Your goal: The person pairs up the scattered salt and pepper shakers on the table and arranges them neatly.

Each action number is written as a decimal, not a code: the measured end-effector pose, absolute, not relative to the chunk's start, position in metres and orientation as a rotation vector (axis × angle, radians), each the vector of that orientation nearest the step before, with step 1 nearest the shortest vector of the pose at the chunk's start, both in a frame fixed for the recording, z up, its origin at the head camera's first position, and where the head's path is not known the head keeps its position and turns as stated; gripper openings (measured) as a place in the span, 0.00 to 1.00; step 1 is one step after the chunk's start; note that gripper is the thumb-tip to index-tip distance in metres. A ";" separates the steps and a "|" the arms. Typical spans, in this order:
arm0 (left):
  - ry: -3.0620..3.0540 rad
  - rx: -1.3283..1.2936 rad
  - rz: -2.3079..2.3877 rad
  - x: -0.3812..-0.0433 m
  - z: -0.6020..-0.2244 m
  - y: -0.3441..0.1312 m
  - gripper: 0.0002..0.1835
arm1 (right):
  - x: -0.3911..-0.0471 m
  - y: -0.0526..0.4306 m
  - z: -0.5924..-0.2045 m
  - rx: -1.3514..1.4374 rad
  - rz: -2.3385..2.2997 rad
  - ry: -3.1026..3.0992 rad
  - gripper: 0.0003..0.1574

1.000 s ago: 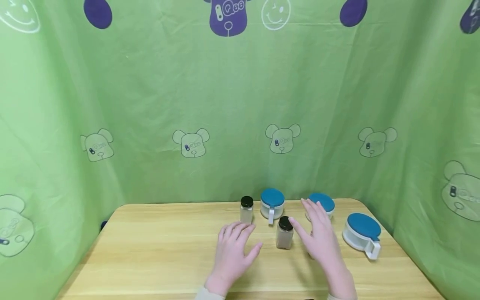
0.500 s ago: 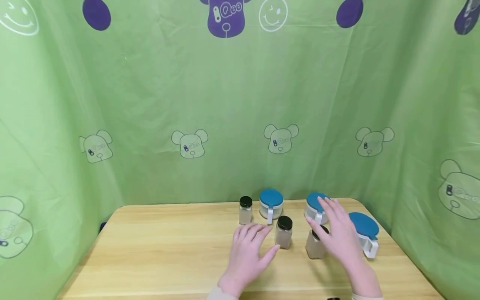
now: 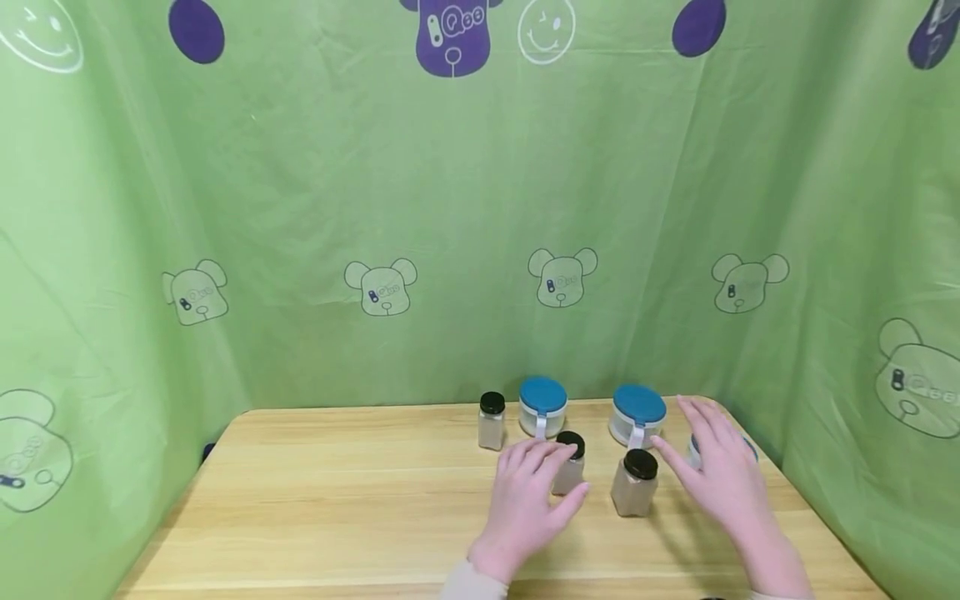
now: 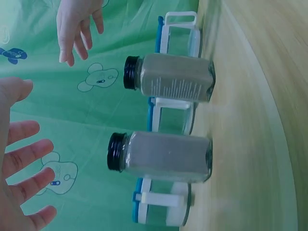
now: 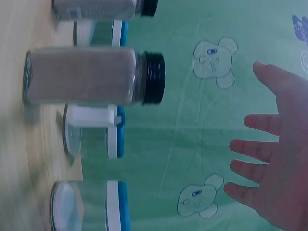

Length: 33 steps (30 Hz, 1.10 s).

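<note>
My left hand (image 3: 525, 504) hovers with spread, relaxed fingers, overlapping the middle black-lidded spice jar (image 3: 569, 471) in the head view. Fingers apart, my right hand (image 3: 720, 475) is in the air before the rightmost blue-lidded pot (image 3: 748, 448), hiding most of it. Between the hands stands another black-lidded spice jar (image 3: 634, 492), filled with greyish-brown powder. A third spice jar (image 3: 492, 429) is farther back on the left. In the left wrist view, a gap separates the left hand (image 4: 24, 163) from the jars; the right wrist view shows the same for the right hand (image 5: 284, 144).
Two more blue-lidded pots with white handles, one left (image 3: 542, 408) and one right (image 3: 639, 412), stand near the back edge of the wooden table (image 3: 315, 492). A green patterned curtain (image 3: 465, 192) encloses the table behind and at the sides. A dark object barely shows at the bottom edge.
Both hands have moved rightward above the table, the right from the front jar to the rightmost pot, the left to the middle jar. Jars and pots stay in place.
</note>
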<state>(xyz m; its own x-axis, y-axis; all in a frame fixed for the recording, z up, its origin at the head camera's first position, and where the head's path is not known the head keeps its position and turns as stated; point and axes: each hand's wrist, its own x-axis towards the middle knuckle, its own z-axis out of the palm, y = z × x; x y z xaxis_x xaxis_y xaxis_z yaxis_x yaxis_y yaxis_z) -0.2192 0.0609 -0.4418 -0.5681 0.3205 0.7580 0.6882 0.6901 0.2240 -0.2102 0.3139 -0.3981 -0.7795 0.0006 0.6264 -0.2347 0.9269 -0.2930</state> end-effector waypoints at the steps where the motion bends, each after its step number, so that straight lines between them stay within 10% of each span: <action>1: -2.182 -0.769 -0.660 -0.220 -0.442 0.063 0.24 | -0.211 0.317 -0.399 0.162 0.483 -2.421 0.43; 33: -2.141 -0.765 -0.774 -0.232 -0.470 0.139 0.25 | -0.224 0.398 -0.430 -0.024 0.547 -2.522 0.48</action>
<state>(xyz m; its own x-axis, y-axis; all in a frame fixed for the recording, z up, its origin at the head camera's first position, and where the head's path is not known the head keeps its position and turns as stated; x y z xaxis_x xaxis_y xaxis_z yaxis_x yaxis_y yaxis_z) -0.2322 0.1391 -0.4701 -0.5617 0.2767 0.7797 0.7112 0.6430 0.2842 -0.2235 0.3981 -0.4296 -0.8468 0.1295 0.5158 -0.0957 0.9170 -0.3873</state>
